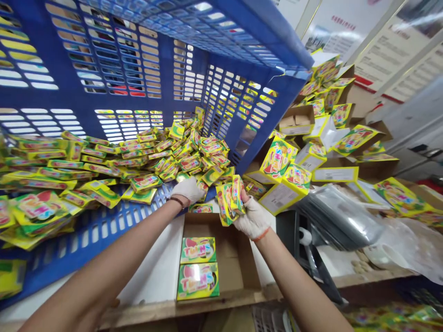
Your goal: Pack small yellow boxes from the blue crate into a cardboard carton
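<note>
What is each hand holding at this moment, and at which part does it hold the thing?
The right hand grips a bunch of yellow packets at their lower ends. The left hand reaches into the packet pile in the blue crate; whether it holds anything cannot be told.

We see a blue crate point(221, 41) of hard moulded plastic, its slatted walls smooth with a dull sheen. The small yellow packets point(145, 182) heaped in it look like glossy printed film or thin card; we cannot tell which. Our left hand point(188, 190) and right hand point(254, 219) wear white knitted cloth gloves, matt and slightly nubbly. The bundle of packets point(229, 198) in the right hand shines the same way. The open carton point(242, 258) below is plain brown cardboard, matt and fibrous, and the two flat boxes point(198, 267) in it are glossy printed card. The surface point(155, 276) looks smooth and white with a raw wooden edge. A clear plastic bag point(408, 249) lies crinkled and shiny.
</note>
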`<state>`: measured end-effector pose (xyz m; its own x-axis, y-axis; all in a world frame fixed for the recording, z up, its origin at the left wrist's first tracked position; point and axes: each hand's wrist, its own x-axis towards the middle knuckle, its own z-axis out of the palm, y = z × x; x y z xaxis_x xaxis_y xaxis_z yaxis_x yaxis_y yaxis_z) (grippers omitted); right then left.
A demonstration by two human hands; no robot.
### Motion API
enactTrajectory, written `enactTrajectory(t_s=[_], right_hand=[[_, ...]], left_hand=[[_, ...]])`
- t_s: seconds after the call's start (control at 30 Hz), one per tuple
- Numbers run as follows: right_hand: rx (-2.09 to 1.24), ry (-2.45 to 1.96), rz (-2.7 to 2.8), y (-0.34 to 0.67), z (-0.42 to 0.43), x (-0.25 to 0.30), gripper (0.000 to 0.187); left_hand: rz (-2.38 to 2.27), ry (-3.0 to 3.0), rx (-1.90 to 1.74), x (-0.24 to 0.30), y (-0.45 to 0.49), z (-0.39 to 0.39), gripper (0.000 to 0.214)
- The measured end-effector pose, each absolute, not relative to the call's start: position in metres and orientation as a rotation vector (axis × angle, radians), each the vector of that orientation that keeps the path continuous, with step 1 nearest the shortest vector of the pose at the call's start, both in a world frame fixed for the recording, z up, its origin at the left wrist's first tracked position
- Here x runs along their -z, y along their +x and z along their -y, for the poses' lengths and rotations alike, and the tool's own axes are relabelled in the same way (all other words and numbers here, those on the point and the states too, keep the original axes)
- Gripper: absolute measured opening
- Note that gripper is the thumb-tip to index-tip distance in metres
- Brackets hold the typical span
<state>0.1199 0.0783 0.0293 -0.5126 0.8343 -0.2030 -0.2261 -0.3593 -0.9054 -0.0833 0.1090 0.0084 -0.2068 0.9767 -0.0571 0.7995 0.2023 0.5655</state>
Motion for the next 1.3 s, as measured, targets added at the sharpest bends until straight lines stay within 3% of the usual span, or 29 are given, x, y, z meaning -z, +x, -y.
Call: enactTrajectory(t_s=[0.1, 0.27, 0.43, 0.53, 0.63, 0.73, 0.83, 0.97, 1.07, 1.13, 1.2, 1.3], right_hand=[[-1.863, -0.884, 1.125, 0.118, -0.077, -0.033, 0.056], [-1.658, -0.843, 1.457, 0.116, -0.048, -0.045, 0.051], [-1.360, -1.059, 2.179, 0.114, 0.001, -0.040, 0.024], [-1.097, -1.114, 2.369, 0.113, 0.013, -0.029, 0.033], [-1.360, -1.052, 2.038, 0.111, 0.008, -0.029, 0.052], [-1.612, -0.836, 1.549, 0.103, -0.007, -0.038, 0.054], [-1.618, -0.684, 1.259, 0.095, -0.020, -0.046, 0.057], [-1.631, -0.769, 1.450, 0.105, -0.021, -0.050, 0.055], [-1.583, -0.835, 1.758, 0.121, -0.006, -0.055, 0.048], [-1.408, -0.891, 2.071, 0.122, 0.008, -0.061, 0.041], [-1.014, -0.964, 2.470, 0.115, 0.021, -0.068, 0.034], [-0.454, -0.977, 2.861, 0.102, 0.033, -0.072, 0.037]], left_hand=[[-2.144, 1.678, -0.450, -0.001, -0.078, -0.116, 0.050], [-2.174, 1.694, -0.330, 0.001, -0.067, -0.113, 0.050], [-2.201, 1.640, -0.348, 0.002, -0.064, -0.114, 0.059], [-2.169, 1.601, -0.421, -0.005, -0.076, -0.115, 0.042], [-2.120, 1.589, -0.547, -0.019, -0.092, -0.100, 0.019], [-2.051, 1.599, -0.719, -0.035, -0.095, -0.066, 0.022], [-1.805, 1.545, -0.921, -0.041, -0.080, -0.020, 0.033], [-1.337, 1.207, -1.203, -0.028, -0.066, 0.033, 0.044], [-1.341, 0.883, -1.494, -0.013, -0.064, 0.059, 0.055], [-1.387, 0.743, -1.721, -0.006, -0.059, 0.072, 0.058], [-1.409, 0.800, -1.851, -0.003, -0.049, 0.084, 0.058], [-1.554, 1.092, -1.765, -0.002, -0.033, 0.097, 0.058]])
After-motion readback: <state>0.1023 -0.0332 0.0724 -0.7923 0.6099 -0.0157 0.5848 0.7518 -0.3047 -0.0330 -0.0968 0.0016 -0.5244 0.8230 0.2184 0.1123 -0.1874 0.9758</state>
